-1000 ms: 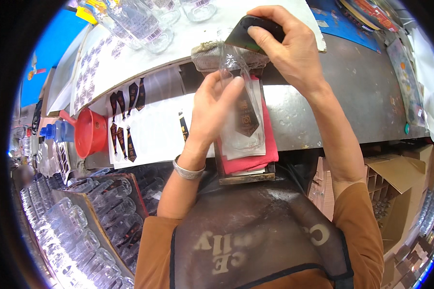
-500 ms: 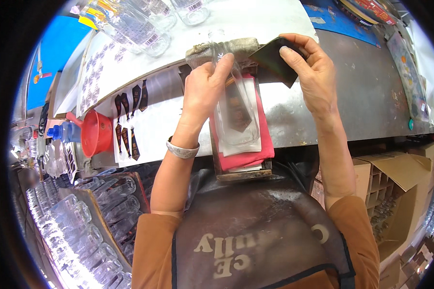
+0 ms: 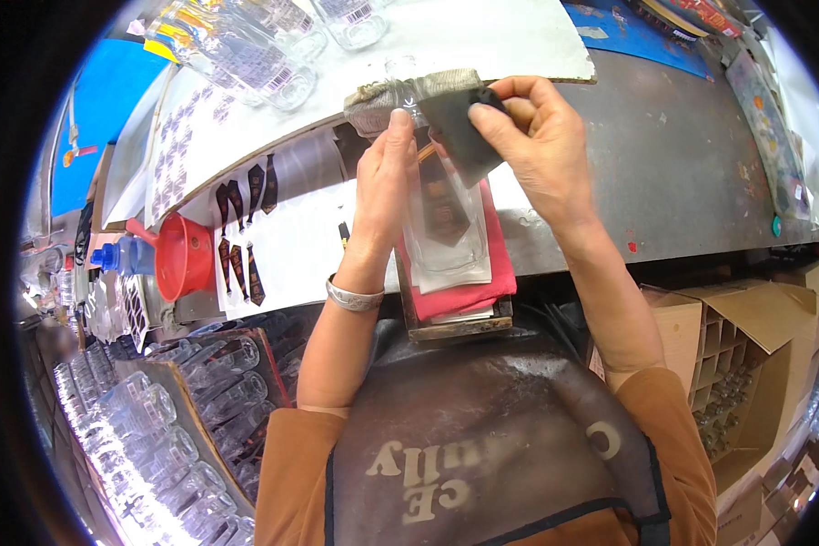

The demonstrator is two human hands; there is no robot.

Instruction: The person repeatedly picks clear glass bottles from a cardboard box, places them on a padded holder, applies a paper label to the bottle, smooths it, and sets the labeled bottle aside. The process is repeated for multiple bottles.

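The clear glass bottle (image 3: 448,262) lies at the centre of the frame, its neck toward the grey cloth roll (image 3: 373,105), a dark tie-shaped label (image 3: 443,214) on its upper face. My right hand (image 3: 544,150) pinches a flat black scraper (image 3: 464,132) between thumb and fingers, over the bottle's upper part. My left hand (image 3: 382,187) stands edge-on beside the neck; I cannot tell whether it grips the glass. I judge that the scraper wants its edge flat and its pressure even, with the bottle held from rolling. Beneath are a red cloth (image 3: 493,273) and a wooden tray (image 3: 460,331). At lower right, a divided cardboard box (image 3: 787,400) holds small glass pieces in some cells. At left, a red dipper (image 3: 182,259) sits, its contents unclear.
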